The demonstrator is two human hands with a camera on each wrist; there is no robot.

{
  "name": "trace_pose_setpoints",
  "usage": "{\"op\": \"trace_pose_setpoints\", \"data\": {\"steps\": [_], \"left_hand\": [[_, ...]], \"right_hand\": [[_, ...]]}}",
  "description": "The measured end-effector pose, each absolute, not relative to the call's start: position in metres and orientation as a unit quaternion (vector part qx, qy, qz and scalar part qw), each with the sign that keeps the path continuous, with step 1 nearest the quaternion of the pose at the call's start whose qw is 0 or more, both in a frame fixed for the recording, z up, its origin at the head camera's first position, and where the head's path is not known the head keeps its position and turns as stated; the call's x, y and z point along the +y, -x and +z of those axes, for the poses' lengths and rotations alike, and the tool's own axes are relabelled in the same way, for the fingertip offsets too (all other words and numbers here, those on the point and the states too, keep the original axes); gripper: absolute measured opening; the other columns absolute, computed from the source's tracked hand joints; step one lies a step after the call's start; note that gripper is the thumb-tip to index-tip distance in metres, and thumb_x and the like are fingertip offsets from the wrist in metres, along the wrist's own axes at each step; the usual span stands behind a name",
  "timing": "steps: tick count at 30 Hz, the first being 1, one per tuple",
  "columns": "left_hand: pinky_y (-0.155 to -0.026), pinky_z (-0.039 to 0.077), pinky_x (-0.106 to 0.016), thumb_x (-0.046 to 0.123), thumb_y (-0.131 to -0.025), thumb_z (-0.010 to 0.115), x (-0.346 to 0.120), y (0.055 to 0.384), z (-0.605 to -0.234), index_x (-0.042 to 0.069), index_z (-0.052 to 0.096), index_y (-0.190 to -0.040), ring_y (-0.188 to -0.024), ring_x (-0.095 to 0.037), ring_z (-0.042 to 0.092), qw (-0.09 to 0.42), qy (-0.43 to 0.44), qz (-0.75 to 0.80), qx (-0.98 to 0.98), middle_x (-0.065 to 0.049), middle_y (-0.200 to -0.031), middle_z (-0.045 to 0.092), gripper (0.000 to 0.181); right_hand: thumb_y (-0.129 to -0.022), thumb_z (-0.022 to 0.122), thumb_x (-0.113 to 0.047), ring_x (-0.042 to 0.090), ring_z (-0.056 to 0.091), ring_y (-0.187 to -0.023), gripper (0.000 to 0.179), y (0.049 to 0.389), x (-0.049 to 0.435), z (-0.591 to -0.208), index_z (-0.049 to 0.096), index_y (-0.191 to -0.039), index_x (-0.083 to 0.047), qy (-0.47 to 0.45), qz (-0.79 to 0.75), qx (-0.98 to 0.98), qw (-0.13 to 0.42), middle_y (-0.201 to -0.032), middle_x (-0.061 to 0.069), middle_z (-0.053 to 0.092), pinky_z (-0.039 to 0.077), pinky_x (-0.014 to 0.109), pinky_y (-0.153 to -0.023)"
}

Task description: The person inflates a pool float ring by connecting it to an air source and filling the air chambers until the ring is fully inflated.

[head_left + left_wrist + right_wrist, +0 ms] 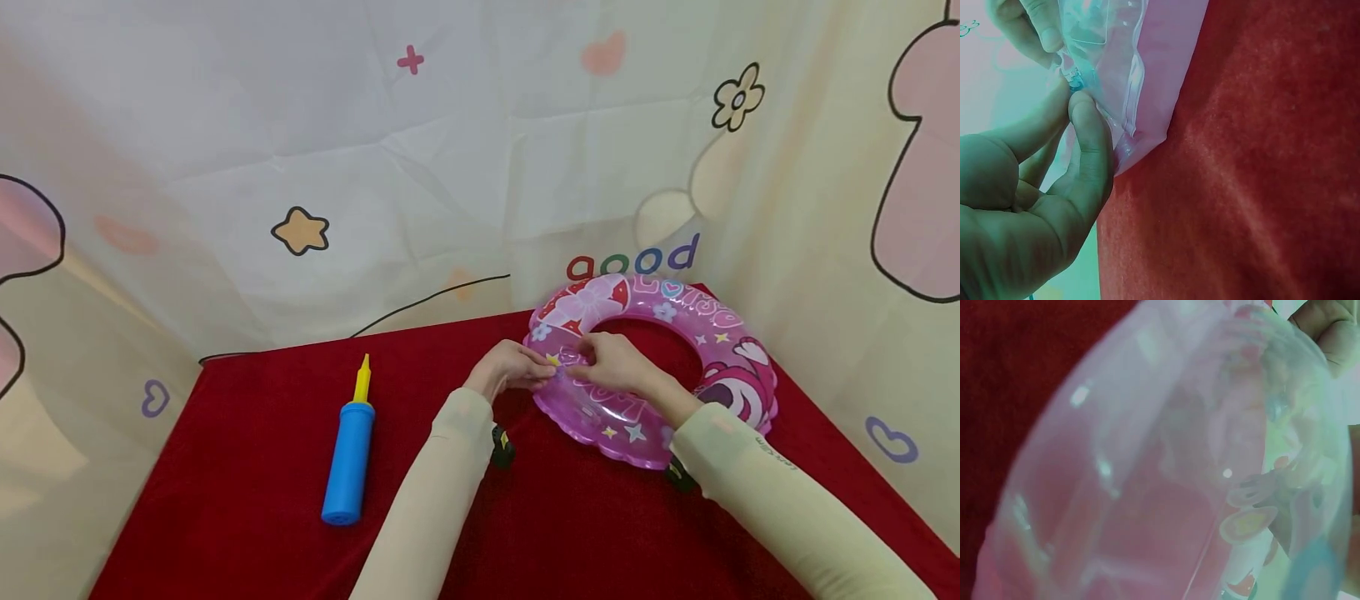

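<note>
A pink inflatable swim ring (723, 333) with printed flowers, stars and a cartoon figure lies at the right of the table, rounded out. At its left side my left hand (513, 367) pinches a small clear bluish valve (1074, 80) between thumb and fingertip. My right hand (618, 364) reaches over the ring, its curled fingers gripping the ring right beside that valve; the left wrist view shows its thumb against the clear film. In the right wrist view the ring's see-through wall fills most of the picture, and the valve cannot be made out clearly.
A blue hand pump (348, 462) with a yellow nozzle (363, 382) lies left of my arms, nozzle pointing away. The red cloth (247, 450) covers the table, and a printed curtain (435, 183) stands behind and at both sides.
</note>
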State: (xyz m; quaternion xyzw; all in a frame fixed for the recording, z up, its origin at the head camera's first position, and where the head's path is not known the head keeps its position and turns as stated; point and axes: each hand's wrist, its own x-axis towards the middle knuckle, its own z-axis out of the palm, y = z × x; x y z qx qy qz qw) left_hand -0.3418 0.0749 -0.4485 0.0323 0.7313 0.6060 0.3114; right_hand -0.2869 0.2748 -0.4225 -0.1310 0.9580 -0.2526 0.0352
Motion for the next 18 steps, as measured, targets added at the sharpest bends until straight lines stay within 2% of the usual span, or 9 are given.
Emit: {"op": "trace_pose_setpoints", "data": {"steps": [6,12,18], "left_hand": [[-0.073,0.059,-0.029,0.002,-0.093,0.075,0.0783,0.3427,-0.4484,-0.007,0.076,-0.1,-0.067,-0.015,0.063,0.318,-0.028,0.599,0.735,-0.009,-0.079,0.069,0.012],[-0.066,0.057,-0.025,-0.001,-0.093,0.073,0.0817,0.3411,-0.4516,-0.01,0.075,-0.102,-0.065,-0.013,0.062,0.319,-0.026,0.602,0.732,-0.008,-0.076,0.067,0.013],[-0.066,0.057,-0.025,0.0,-0.092,0.075,0.0852,0.3392,-0.4521,-0.009,0.076,-0.098,-0.064,-0.013,0.062,0.306,-0.022,0.584,0.751,-0.007,-0.075,0.067,0.011]], "right_hand": [[-0.092,0.078,-0.027,0.029,0.063,-0.091,0.044,0.2859,0.2748,-0.423,0.066,-0.118,0.006,0.124,-0.26,0.957,0.035,-0.109,0.02,0.07,0.056,0.047,-0.086],[-0.093,0.076,-0.026,0.032,0.065,-0.097,0.045,0.2837,0.2743,-0.424,0.065,-0.121,0.007,0.12,-0.261,0.957,0.039,-0.113,0.022,0.069,0.055,0.048,-0.089],[-0.093,0.077,-0.023,0.032,0.064,-0.096,0.045,0.2833,0.2739,-0.4251,0.065,-0.121,0.009,0.121,-0.264,0.956,0.033,-0.109,0.021,0.07,0.055,0.048,-0.089]]}}
